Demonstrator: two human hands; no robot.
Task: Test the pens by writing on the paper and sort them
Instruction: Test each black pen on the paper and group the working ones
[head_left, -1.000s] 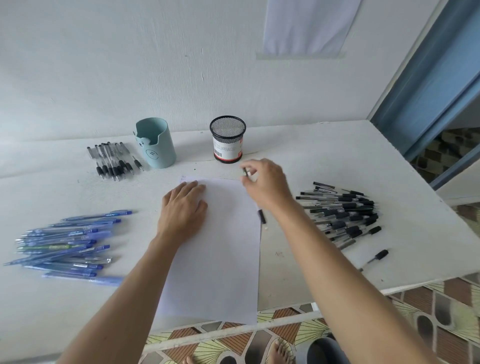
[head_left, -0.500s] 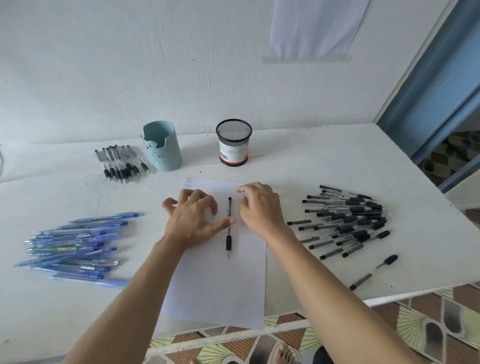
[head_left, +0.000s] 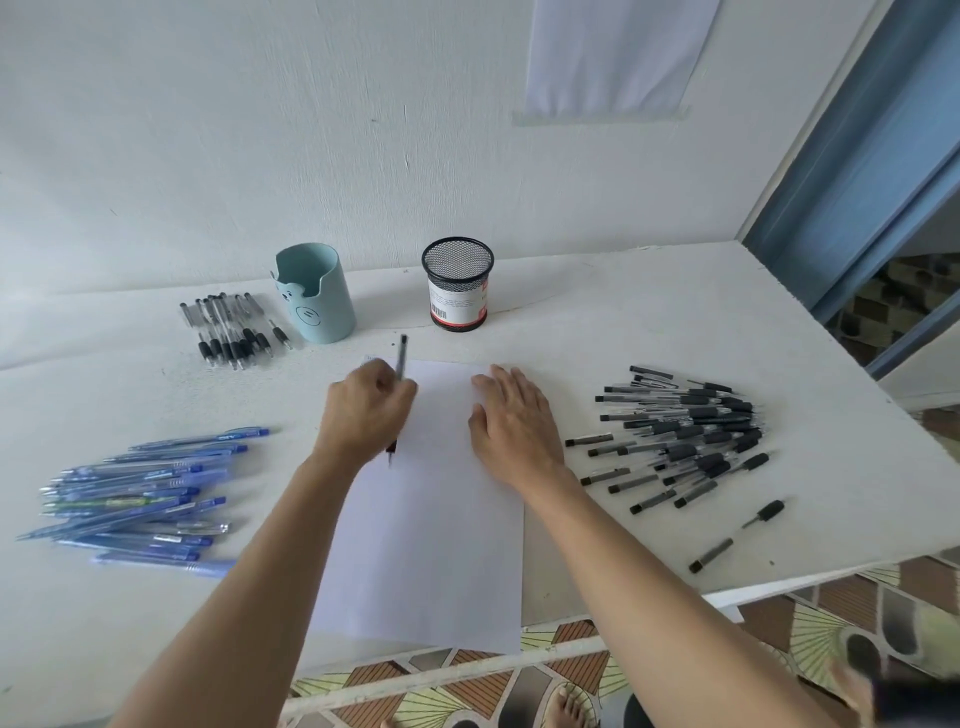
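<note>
A white sheet of paper (head_left: 431, 519) lies in the middle of the white table (head_left: 597, 332). My left hand (head_left: 366, 410) grips a black pen (head_left: 401, 353) over the sheet's upper left part, the pen's top end sticking up past my fingers and its tip showing below my hand. My right hand (head_left: 511, 421) rests flat with straight fingers on the sheet's upper right edge. A pile of black pens (head_left: 685, 436) lies to the right, a pile of blue pens (head_left: 140, 493) to the left.
A light-blue cup (head_left: 317, 293) and a black mesh cup (head_left: 457, 283) stand at the back near the wall. A small row of black pens (head_left: 228, 327) lies left of the blue cup. One black pen (head_left: 737, 535) lies apart near the table's right front edge.
The black pen lay on the paper between my hands; my left hand has picked it up. My right hand has moved right and flattened on the sheet's edge.
</note>
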